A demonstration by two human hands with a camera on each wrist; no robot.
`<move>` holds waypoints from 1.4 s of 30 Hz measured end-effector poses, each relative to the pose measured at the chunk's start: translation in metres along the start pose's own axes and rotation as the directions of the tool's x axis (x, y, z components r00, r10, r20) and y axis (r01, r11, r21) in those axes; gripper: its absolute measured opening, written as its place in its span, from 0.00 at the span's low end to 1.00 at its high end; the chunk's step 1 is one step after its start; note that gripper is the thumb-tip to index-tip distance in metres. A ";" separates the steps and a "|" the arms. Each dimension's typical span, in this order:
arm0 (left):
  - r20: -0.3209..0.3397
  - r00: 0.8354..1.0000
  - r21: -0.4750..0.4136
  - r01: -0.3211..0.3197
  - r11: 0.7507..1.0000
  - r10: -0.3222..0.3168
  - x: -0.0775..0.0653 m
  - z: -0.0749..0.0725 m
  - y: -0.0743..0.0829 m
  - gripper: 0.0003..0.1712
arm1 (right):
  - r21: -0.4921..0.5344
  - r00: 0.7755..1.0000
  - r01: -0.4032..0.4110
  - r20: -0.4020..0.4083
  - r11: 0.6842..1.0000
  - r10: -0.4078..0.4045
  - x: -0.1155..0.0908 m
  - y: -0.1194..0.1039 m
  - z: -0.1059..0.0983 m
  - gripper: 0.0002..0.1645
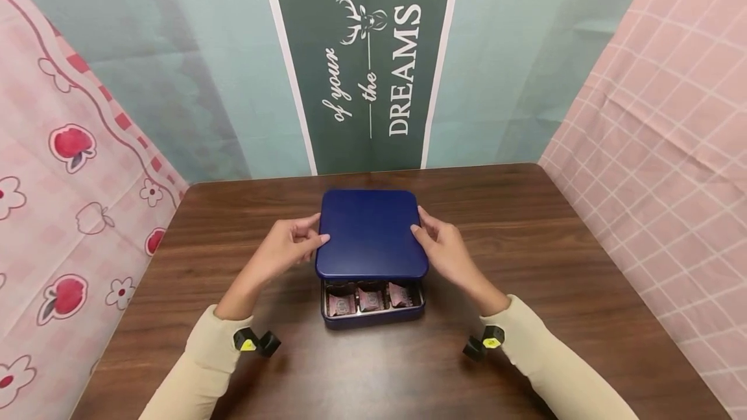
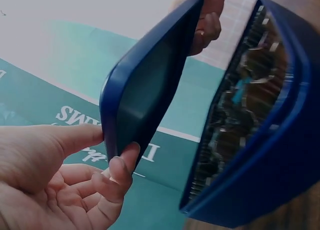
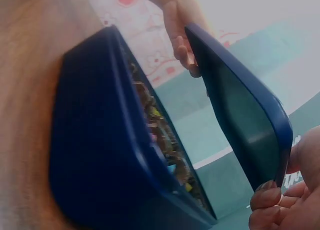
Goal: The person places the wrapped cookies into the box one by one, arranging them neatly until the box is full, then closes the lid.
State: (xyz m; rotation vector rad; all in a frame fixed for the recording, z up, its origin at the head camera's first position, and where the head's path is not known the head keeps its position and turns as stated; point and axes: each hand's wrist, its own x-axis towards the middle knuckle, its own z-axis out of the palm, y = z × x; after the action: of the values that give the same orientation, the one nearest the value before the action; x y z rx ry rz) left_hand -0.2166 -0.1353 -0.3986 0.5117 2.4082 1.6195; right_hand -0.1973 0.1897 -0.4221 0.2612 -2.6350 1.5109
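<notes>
Both hands hold a dark blue square lid (image 1: 373, 232) above a matching blue tin (image 1: 373, 321). My left hand (image 1: 287, 245) pinches the lid's left edge between thumb and fingers, and my right hand (image 1: 442, 243) pinches its right edge. In both wrist views a gap shows between the lid (image 2: 145, 89) and the tin (image 3: 95, 125). Wrapped sweets in pinkish wrappers (image 1: 370, 299) show along the tin's near side in the head view; the lid hides the rest from above. Shiny wrapped pieces (image 2: 250, 89) fill the tin in the left wrist view.
The tin stands on a brown wooden table (image 1: 496, 212). Behind the table hangs a green cloth with lettering (image 1: 367, 83). A pink cloth with apples (image 1: 70, 212) is at the left, and a pink checked cloth (image 1: 659, 167) at the right.
</notes>
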 end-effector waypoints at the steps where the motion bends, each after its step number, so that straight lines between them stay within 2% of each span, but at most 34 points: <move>1: 0.003 1.000 0.011 0.002 1.000 -0.002 -0.002 0.001 -0.002 0.35 | -0.004 1.000 -0.003 0.006 1.000 0.003 -0.002 0.001 0.001 0.32; 7: 0.022 1.000 0.054 0.008 0.999 -0.010 -0.010 0.004 -0.014 0.35 | -0.026 1.000 -0.012 0.015 1.000 0.013 -0.011 0.005 0.007 0.32; 12: 0.050 0.998 0.058 0.034 0.998 -0.037 -0.018 0.007 -0.021 0.37 | -0.019 0.999 -0.027 0.027 0.999 0.027 -0.017 0.009 0.011 0.32; 24: 0.088 0.994 0.062 0.053 0.997 -0.058 -0.034 0.019 -0.035 0.36 | -0.057 0.995 -0.047 0.089 0.997 0.052 -0.028 0.024 0.020 0.33; 31: 0.070 0.995 0.101 0.057 0.993 -0.064 -0.039 0.024 -0.038 0.38 | -0.039 0.992 -0.042 0.115 0.998 0.046 -0.032 0.027 0.022 0.34; 42: 0.083 0.995 0.052 0.052 0.997 -0.057 -0.045 0.026 -0.043 0.42 | -0.031 0.990 -0.004 0.138 1.000 0.008 -0.033 0.029 0.024 0.36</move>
State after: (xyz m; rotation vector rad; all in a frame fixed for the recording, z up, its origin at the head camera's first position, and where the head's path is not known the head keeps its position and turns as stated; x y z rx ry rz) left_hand -0.1734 -0.1453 -0.4495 0.5077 2.3843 1.4884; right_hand -0.1703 0.1868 -0.4643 0.3682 -2.7641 1.5046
